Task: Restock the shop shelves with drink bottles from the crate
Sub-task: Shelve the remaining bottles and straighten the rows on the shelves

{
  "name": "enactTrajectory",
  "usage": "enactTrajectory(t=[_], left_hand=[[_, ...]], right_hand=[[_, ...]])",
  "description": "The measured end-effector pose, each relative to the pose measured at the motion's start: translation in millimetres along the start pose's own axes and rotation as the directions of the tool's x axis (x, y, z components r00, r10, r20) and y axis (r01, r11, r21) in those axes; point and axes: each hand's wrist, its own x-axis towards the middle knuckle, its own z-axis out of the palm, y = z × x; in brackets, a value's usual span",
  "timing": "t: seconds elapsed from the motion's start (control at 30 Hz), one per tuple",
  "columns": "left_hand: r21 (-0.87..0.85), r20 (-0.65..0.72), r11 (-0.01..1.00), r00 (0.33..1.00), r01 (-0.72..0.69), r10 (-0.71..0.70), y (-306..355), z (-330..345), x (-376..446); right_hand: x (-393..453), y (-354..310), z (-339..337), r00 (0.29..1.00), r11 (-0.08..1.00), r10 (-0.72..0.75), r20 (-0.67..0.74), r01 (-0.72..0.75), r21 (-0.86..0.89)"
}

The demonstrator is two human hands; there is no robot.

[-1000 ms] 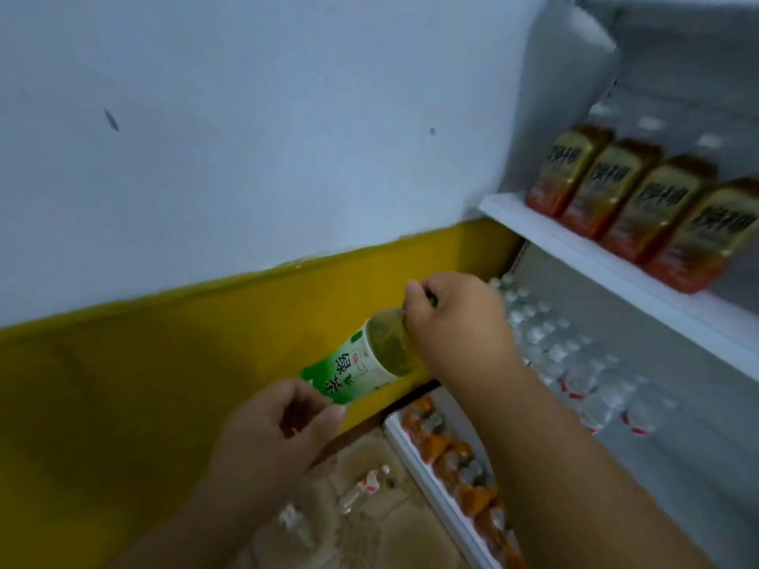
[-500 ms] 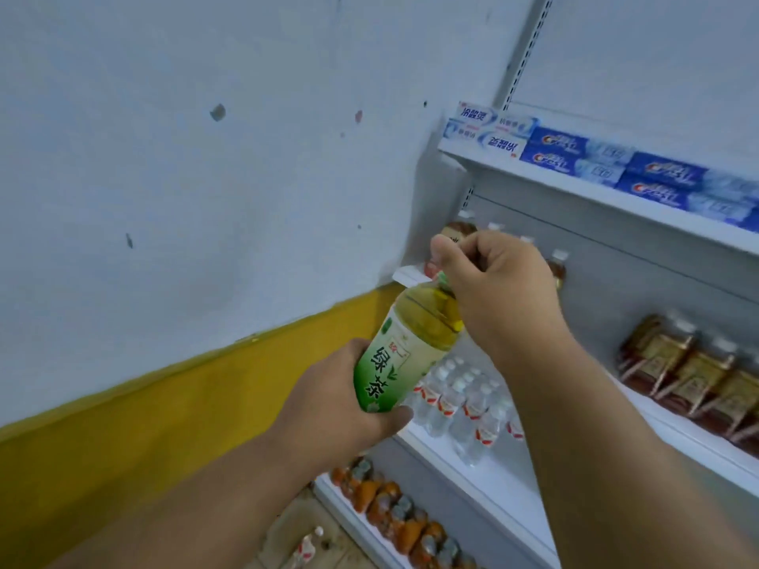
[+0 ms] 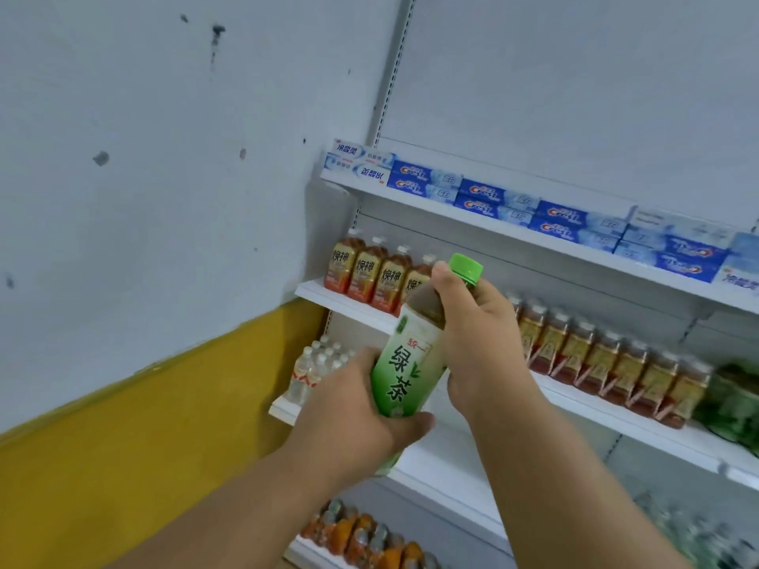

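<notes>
Green-capped and green-labelled, the tea bottle is held up in the air in front of the shelves, leaning a little to the right, its brownish drink showing above the label. The left hand wraps round its lower half, fingers behind and thumb curled across the bottom of the label. The right hand grips the shoulder and neck from the right side, with the thumb lying just under the cap. Behind the bottle, the middle shelf carries a long row of amber tea bottles with gold labels and white caps; four of them stand at the left end by the wall, and the row goes on to the right of the hands. At the far right of that shelf sit blurred green packs. The shelf above holds toothpaste boxes in blue and white, stacked two high. Below and to the left of the hands, a cluster of clear water bottles stands on a lower shelf, and lower still is a row of orange drink bottles. To the left is a wall, pale above and yellow below.
</notes>
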Motion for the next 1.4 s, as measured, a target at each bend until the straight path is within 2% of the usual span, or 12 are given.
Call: enactTrajectory(t=[0.17,0.27,0.37,0.43,0.5,0.57,0.67,0.8,0.93,1.03,1.13,1.4], left_hand=[[-0.294,0.3,0.953,0.954,0.076,0.016,40,80,-33],[-0.574,0.569,0.776,0.809,0.26,0.15,62,142,-58],[-0.648,0.71,0.629,0.64,0.431,0.294,85,203,-81],[-0.632,0.671,0.657,0.714,0.411,0.2,100,239,-95],[-0.532,0.524,0.8,0.85,0.278,0.053,117,274,-108],[-0.459,0.407,0.863,0.914,0.21,-0.006,135,305,-120],[-0.589,0.431,0.722,0.897,0.362,-0.097,147,338,-125],[-0.683,0.564,0.536,0.825,0.497,-0.047,146,360,-111],[-0.638,0.565,0.605,0.823,0.476,-0.052,151,385,-86],[-0.519,0.562,0.715,0.817,0.469,-0.128,156,407,-64],[-0.481,0.588,0.737,0.798,0.475,-0.13,154,437,-38],[-0.473,0.467,0.785,0.869,0.401,-0.163,126,513,25]], right_hand=[[-38,-13,-108,1.0,0.999,-0.009,0.014,0.01,-0.042],[-60,-22,-185,0.985,0.992,0.108,0.134,-0.116,0.054],[-83,-26,-254,0.991,0.989,0.104,0.088,-0.112,0.094],[-96,-25,-286,0.997,0.999,0.052,-0.049,-0.052,0.009],[-106,-22,-314,0.976,0.986,-0.002,-0.218,-0.035,-0.164],[-113,-19,-337,0.942,0.967,-0.022,-0.334,-0.064,-0.245],[-117,-22,-362,0.95,0.973,0.085,-0.301,-0.144,-0.18],[-111,-21,-391,0.972,0.964,0.086,-0.218,-0.137,-0.227],[-95,-11,-410,0.968,0.979,0.119,-0.222,-0.151,-0.136],[-79,3,-428,0.927,0.966,0.0,-0.375,-0.098,-0.241],[-59,24,-446,0.876,0.923,-0.14,-0.462,-0.054,-0.382],[2,76,-492,0.911,0.798,-0.083,-0.404,-0.182,-0.574]])
